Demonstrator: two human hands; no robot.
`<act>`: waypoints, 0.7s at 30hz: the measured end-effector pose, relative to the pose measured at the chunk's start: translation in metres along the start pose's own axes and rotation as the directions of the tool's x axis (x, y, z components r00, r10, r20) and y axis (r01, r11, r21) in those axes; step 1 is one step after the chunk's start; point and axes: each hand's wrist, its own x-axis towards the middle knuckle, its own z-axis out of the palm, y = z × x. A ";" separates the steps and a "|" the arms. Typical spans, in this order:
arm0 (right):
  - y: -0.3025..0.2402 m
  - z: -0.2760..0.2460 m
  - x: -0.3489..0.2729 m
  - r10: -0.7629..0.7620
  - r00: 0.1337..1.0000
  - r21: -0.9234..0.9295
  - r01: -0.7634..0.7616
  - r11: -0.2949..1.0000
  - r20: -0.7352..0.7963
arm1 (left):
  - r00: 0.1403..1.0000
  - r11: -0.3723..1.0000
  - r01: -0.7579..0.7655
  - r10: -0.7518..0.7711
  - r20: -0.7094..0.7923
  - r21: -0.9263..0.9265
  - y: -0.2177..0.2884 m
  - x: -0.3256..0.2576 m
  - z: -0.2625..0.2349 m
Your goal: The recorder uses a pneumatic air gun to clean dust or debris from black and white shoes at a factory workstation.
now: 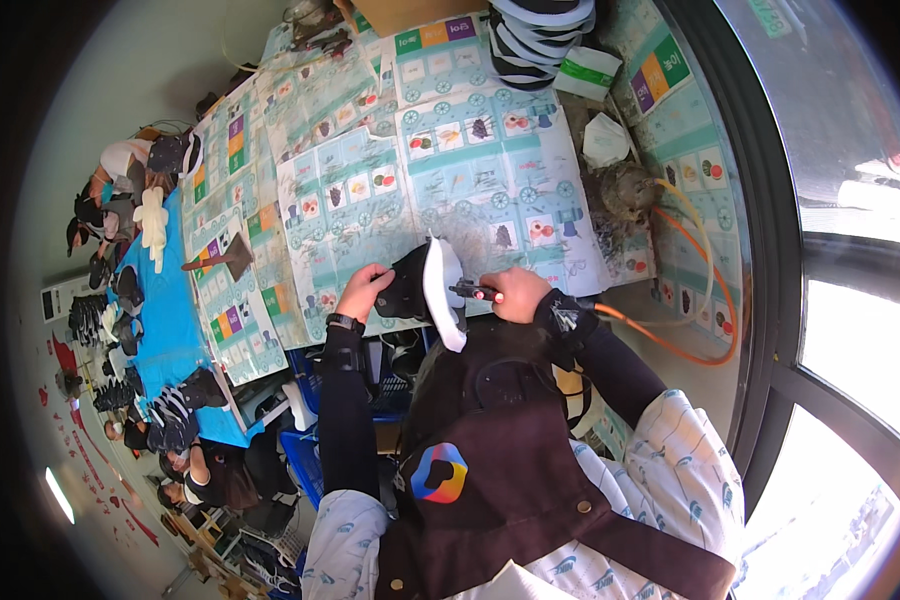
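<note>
Two closed grips: left hand (pixel 367 288) on white-brimmed cap (pixel 430 285), seemingly, right hand (pixel 518 294) around black tool (pixel 468 290).

The left forearm (pixel 350 430), sleeved in black, runs nearly straight toward the bench (pixel 450 190); the right forearm (pixel 618 368), also in black, slants inward toward the bench's near edge. The left grip (pixel 365 290) is at that edge, thumb and fingers pinched, dark band (pixel 346 323) around the wrist. The right grip (pixel 517 293), by the same edge, has its fingers curled closed.
</note>
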 end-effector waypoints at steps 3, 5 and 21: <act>0.002 -0.010 -0.011 -0.004 0.998 0.132 0.012 0.991 -0.060 | 0.994 0.989 -0.108 0.106 -0.027 -0.104 0.025 -0.007 -0.002; -0.004 -0.021 -0.018 0.011 0.990 0.213 0.019 0.977 -0.139 | 0.979 0.980 -0.195 0.193 -0.064 -0.031 0.038 -0.005 -0.013; -0.003 0.022 0.020 0.009 0.986 0.008 -0.008 1.000 -0.167 | 0.939 0.813 -0.139 0.290 -0.186 0.566 -0.033 0.056 -0.041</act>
